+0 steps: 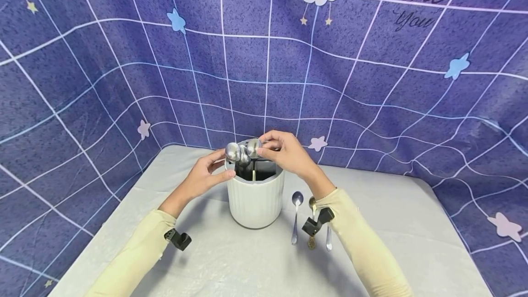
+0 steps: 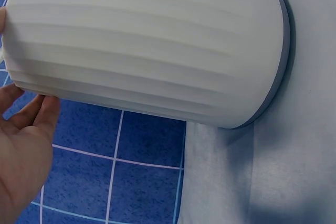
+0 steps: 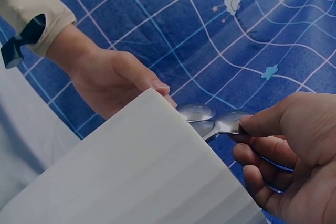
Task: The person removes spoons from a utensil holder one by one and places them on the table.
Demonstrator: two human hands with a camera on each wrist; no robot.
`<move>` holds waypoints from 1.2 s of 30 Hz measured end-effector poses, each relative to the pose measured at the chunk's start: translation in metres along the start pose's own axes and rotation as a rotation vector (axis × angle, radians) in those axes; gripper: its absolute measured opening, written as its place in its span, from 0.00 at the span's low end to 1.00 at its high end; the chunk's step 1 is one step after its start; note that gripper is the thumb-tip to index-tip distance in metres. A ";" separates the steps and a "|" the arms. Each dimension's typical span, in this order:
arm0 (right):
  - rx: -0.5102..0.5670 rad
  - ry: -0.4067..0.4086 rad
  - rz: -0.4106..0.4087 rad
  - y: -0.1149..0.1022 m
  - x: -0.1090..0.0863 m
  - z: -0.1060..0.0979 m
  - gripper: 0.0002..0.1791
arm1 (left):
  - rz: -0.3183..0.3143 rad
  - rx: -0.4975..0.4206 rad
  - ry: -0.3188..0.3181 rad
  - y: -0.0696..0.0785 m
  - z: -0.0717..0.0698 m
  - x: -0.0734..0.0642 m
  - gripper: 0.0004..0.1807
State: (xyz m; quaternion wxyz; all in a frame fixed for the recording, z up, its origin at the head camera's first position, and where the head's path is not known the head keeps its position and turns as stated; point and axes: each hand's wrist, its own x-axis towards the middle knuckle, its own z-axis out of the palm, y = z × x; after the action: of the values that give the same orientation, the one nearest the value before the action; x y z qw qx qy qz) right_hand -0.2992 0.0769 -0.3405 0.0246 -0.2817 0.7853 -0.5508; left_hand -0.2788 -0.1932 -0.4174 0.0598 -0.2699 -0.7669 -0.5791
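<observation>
A white ribbed utensil holder stands upright with dark compartments inside. My right hand pinches the bowl of a metal spoon between thumb and fingers, just above the rim. That spoon's handle goes down into the holder and is hidden. Two more spoons stand bowl-up beside it, on the left side of the opening. My left hand holds the holder by its left rim, thumb at the front edge, fingers against its side.
To the right of the holder, a silver spoon, a gold-coloured spoon and another silver handle lie on the white-covered table. My right forearm partly covers them. A blue grid-patterned cloth hangs behind.
</observation>
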 end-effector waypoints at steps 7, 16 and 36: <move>0.043 0.026 -0.008 -0.004 -0.001 0.000 0.13 | -0.005 0.000 -0.002 -0.001 0.000 0.000 0.35; 0.032 0.066 -0.041 -0.015 -0.001 -0.006 0.13 | -0.011 -0.002 0.002 0.000 0.001 0.000 0.36; -0.017 0.079 -0.140 -0.051 0.007 -0.019 0.12 | -0.016 -0.004 0.002 0.001 0.001 0.000 0.36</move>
State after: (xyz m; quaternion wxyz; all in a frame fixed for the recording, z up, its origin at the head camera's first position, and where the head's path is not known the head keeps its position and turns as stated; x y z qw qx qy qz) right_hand -0.2908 0.0779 -0.2864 -0.0473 -0.3142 0.7688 -0.5550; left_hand -0.2783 -0.1922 -0.4172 0.0551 -0.2634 -0.7680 -0.5812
